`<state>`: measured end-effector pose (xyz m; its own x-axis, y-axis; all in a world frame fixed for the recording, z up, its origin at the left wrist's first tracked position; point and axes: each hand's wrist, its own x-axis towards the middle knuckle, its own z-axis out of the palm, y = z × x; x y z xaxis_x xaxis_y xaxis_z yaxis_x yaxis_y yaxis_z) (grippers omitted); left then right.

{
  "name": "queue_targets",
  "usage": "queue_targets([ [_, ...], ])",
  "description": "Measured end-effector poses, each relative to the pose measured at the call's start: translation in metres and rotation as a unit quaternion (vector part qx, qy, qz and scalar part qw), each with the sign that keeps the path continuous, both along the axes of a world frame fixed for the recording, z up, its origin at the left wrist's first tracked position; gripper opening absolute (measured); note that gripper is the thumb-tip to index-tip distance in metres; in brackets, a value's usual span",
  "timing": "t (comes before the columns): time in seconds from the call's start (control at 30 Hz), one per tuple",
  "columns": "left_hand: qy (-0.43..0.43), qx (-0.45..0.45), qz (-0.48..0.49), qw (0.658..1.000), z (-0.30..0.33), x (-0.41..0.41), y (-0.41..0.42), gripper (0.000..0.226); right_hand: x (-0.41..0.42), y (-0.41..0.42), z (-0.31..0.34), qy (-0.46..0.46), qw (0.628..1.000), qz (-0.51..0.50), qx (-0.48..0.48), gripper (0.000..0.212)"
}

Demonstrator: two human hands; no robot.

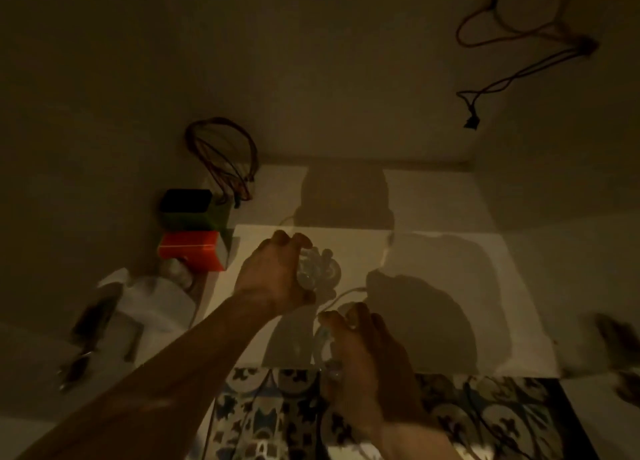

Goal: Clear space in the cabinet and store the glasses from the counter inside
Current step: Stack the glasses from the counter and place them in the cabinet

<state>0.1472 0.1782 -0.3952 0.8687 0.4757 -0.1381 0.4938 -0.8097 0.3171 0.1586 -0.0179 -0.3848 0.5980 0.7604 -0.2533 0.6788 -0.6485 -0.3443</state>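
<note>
I look into a dim, pale cabinet shelf point(433, 258). My left hand point(273, 276) reaches in and grips a clear cut glass point(320, 272) from its left side, over the middle of the shelf. My right hand point(360, 352) holds a second clear glass point(325, 341) at the shelf's front edge, just below and right of the first. Both glasses are see-through and partly hidden by my fingers. I cannot tell whether either glass rests on the shelf.
At the shelf's left stand a dark box point(187, 201) and an orange box point(192, 251), with white crumpled material point(152, 300) in front. Cables hang on the back wall point(225, 158) and at the upper right point(519, 54). Patterned tiles point(450, 421) show below the shelf.
</note>
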Motion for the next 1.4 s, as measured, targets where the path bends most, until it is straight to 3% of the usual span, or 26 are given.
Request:
queue_targets([
  [0.33,-0.018,-0.011,-0.007,1.000,-0.064,0.060,0.029,0.087,0.033,0.032,-0.056,-0.042,0.999,0.018,0.000,0.081],
  [0.87,0.007,0.007,-0.038,0.999,-0.075,0.078,0.047,0.085,0.042,0.057,-0.069,-0.042,0.998,0.035,-0.016,0.079],
  [1.1,-0.010,-0.045,-0.028,0.999,-0.074,0.067,0.054,0.113,0.038,0.062,-0.072,-0.055,0.998,0.041,0.007,0.082],
  [1.27,-0.090,0.008,0.016,0.996,-0.073,0.042,0.071,0.077,0.036,0.073,-0.076,-0.047,0.998,0.043,0.014,0.082],
  [1.4,-0.116,0.007,0.047,0.992,-0.074,0.024,0.083,0.065,0.032,0.082,-0.079,-0.039,0.998,0.036,0.030,0.086],
])
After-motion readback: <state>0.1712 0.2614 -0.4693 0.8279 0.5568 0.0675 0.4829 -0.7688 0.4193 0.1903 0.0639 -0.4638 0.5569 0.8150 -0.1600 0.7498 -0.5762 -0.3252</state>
